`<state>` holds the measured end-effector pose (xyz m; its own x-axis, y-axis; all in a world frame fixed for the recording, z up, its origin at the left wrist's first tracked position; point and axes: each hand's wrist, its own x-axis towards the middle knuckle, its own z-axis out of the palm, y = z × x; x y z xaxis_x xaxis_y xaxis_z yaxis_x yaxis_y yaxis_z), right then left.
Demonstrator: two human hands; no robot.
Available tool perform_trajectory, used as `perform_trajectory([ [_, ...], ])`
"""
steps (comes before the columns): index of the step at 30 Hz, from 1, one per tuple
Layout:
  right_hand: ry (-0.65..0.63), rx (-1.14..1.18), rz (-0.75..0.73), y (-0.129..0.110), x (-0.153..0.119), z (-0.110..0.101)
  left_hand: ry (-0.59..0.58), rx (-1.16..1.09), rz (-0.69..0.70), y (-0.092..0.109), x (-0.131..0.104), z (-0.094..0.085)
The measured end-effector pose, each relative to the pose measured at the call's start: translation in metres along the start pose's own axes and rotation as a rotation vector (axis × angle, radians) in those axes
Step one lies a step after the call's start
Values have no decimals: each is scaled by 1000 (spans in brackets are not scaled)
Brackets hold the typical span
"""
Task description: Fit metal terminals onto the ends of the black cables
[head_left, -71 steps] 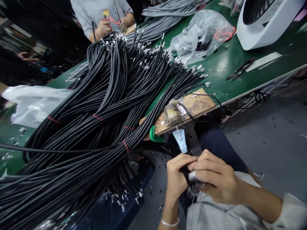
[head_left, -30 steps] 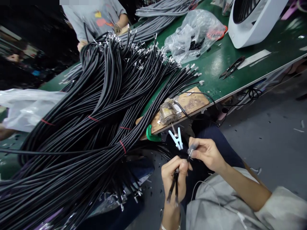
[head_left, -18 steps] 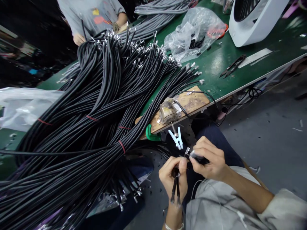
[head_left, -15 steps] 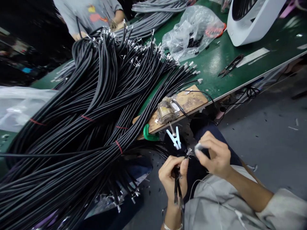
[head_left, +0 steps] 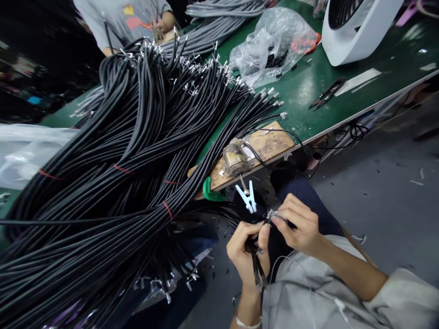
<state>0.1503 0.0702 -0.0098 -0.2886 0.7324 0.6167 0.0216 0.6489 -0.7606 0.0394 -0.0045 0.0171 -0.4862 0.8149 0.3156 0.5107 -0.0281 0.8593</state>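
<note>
My left hand is closed round a few black cables, whose lower ends hang past the palm toward the wrist. One cable's stripped, silvery end sticks out above the thumb and forefinger. Against that end my right hand pinches with thumb and forefinger, the fingertips partly covering it. Something dark also shows inside the right hand's curled fingers, too hidden to name. Just above both hands, a light blue clothespin hangs at the shaft of a small tape-wrapped motor.
The motor sits on a wooden board with a green clamp at the table edge. Bundled black cables cover the left. Thread snips, a plastic bag and a white fan-like device lie beyond. Another person's arm is across the table.
My right hand has moved left and slightly down, from apart to touching the stripped cable end. My left hand has stayed nearly in place. The other person's hand has shifted slightly.
</note>
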Motion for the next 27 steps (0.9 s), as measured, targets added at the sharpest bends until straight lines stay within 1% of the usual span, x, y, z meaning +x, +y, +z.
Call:
perform_trajectory([
  [2,-28,56,41,4,3,-4,-6,-11,-5,-1,0,-1],
  [6,31,123,180,7,9,-12,-8,-15,-26,-3,0,-1],
  [7,8,160,212,7,10,-13,-10,-18,-30,-4,0,-1],
  [10,-173,266,253,3,13,-10,-43,-32,-43,-4,1,0],
  [11,-214,271,248,1,13,-8,-66,-35,-53,-5,2,-1],
  [13,-225,237,218,0,14,-4,-142,-31,-89,-5,7,-7],
  [15,-239,276,217,0,13,0,-269,-41,-125,-4,13,-15],
  [16,-276,371,243,1,11,1,-346,-66,-125,-4,16,-20],
  [18,-360,703,375,3,8,6,-474,-156,-79,-5,24,-26],
  [19,-397,898,476,4,6,8,-505,-215,-45,-5,26,-28],
  [21,-439,1202,703,6,4,13,-499,-317,-6,-8,30,-27],
  [22,-470,1292,814,8,5,14,-475,-351,-9,-10,30,-26],
  [24,-565,1358,989,12,9,13,-425,-382,-34,-13,30,-21],
  [26,-636,1305,1094,17,18,9,-369,-378,-54,-14,27,-17],
  [27,-644,1243,1118,21,24,5,-345,-377,-55,-15,26,-16],
])
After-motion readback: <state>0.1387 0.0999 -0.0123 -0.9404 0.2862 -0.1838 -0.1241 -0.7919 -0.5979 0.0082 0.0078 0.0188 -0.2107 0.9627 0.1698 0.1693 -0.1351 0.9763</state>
